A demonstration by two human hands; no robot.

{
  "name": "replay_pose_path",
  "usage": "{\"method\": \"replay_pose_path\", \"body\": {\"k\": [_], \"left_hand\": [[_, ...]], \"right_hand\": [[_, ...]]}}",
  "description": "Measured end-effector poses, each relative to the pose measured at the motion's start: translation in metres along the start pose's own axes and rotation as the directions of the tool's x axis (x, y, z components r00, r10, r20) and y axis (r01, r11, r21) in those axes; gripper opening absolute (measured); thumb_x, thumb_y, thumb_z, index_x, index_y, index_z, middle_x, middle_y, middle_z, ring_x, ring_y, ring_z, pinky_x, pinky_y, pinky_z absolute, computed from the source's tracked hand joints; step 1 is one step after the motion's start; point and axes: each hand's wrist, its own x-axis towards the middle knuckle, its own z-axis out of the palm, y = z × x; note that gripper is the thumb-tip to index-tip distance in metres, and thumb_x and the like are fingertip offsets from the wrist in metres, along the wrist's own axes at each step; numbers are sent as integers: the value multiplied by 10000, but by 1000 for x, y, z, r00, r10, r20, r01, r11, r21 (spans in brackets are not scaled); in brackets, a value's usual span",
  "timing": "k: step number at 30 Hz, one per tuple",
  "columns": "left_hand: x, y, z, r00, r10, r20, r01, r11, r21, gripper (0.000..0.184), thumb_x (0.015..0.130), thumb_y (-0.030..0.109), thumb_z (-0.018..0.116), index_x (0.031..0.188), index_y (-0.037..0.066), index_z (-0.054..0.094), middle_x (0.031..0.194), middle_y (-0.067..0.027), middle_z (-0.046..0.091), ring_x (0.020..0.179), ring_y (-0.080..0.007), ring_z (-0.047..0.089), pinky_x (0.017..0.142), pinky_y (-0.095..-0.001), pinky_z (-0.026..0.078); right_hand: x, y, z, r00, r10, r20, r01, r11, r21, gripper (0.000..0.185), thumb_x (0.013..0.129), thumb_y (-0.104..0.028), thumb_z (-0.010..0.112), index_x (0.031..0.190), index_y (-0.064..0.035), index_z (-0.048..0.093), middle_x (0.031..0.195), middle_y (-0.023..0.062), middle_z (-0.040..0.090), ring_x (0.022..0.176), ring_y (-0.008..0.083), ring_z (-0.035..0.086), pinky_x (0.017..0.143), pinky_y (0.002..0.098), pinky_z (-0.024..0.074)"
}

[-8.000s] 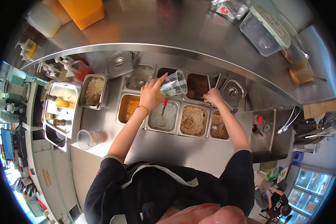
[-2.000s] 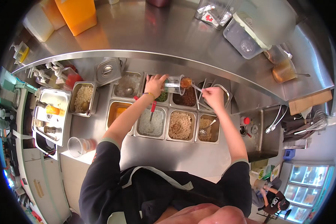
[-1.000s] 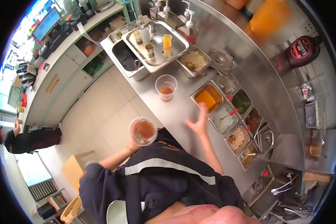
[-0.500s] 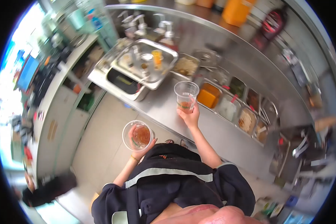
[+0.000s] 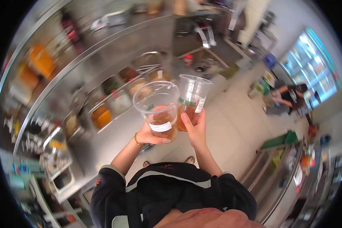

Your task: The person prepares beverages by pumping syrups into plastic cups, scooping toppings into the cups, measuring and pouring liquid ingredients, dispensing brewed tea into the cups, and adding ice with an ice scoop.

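Observation:
Two clear plastic cups are held up side by side in front of me. My left hand (image 5: 150, 135) is wrapped round the wider cup (image 5: 155, 99), which has a white label and brown-amber liquid in its lower part. Round the slimmer cup (image 5: 193, 89) my right hand (image 5: 195, 127) is closed, thumb on the near side. That cup has green print, a white label and reddish-brown liquid about halfway up. Both cups are without lids, and their walls nearly touch. The fingers behind each cup show only partly through the plastic.
On the left runs a steel counter (image 5: 102, 148) with inset food pans, one holding something orange (image 5: 101, 116). A sink (image 5: 216, 62) lies beyond it. Tiled floor (image 5: 231, 114) stretches right, towards a seated person (image 5: 287, 98) and a lit glass-door fridge (image 5: 311, 64). Shelving (image 5: 269, 163) stands at lower right.
My view has swung right, away from the counter's pans towards the floor and fridge. The two cups, held apart before, are now close together. Both hands still grip them.

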Motion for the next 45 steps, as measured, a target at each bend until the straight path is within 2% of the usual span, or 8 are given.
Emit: {"method": "replay_pose_path", "body": {"k": [4,7,13,21,34,36,40,45], "left_hand": [[113,-73,102,961,93,261,-31,972,-232,995,558,160,819,1408,62,309,1449,-160,351,1379,-294,281,1111,-425,238],[170,-129,183,887,153,435,17,932,-362,977,575,142,781,1429,102,307,1496,-188,291,1424,-338,190,1119,-471,211],[248,-210,319,681,72,729,327,861,-390,1046,586,196,801,1462,79,242,1496,-175,288,1402,-302,256,1141,-428,198],[343,-291,449,490,22,871,631,681,-372,947,589,185,783,1408,39,331,1424,-123,407,1325,-247,381,1098,-382,292],[648,-421,565,428,-42,903,708,637,-306,1043,532,328,760,1425,10,326,1385,-101,444,1290,-217,414,1100,-329,283],[684,-459,578,329,-93,940,778,591,-213,1041,532,340,751,1419,-4,329,1376,-113,450,1282,-218,420,1099,-331,283],[745,-516,650,292,252,923,773,505,-383,1033,508,364,744,1382,-32,363,1338,-129,477,1259,-232,440,1088,-339,296],[825,-603,752,145,296,944,813,508,-284,1004,486,368,750,1337,-38,405,1285,-140,509,1231,-251,460,1072,-346,311]], "right_hand": [[-8,-58,-127,944,-295,-150,276,952,-130,681,901,-108,607,1431,2,194,1356,125,414,1252,210,424,1042,359,352],[-32,-114,-195,868,-397,-297,325,908,-263,692,922,-145,584,1454,8,169,1403,143,370,1313,229,361,1085,373,293],[-75,-172,-310,604,-607,-517,215,749,-627,653,911,-82,595,1433,11,214,1358,123,400,1265,209,420,1059,377,338],[-51,-210,-434,272,-718,-640,189,692,-696,669,877,-37,631,1416,13,238,1351,126,402,1260,215,422,1058,379,346],[164,-292,-690,212,-726,-654,260,687,-679,765,818,-106,731,1407,10,256,1348,135,408,1186,198,475,997,339,396],[187,-303,-726,198,-729,-656,244,685,-687,759,820,-102,727,1406,6,258,1351,135,405,1177,197,482,990,336,403],[216,-332,-798,157,-705,-691,180,709,-682,645,881,-47,626,1396,22,243,1337,134,409,1247,215,439,1055,377,350],[234,-365,-922,136,-728,-672,152,685,-712,618,896,-64,610,1392,21,251,1333,141,413,1249,207,432,1042,376,365]]}}
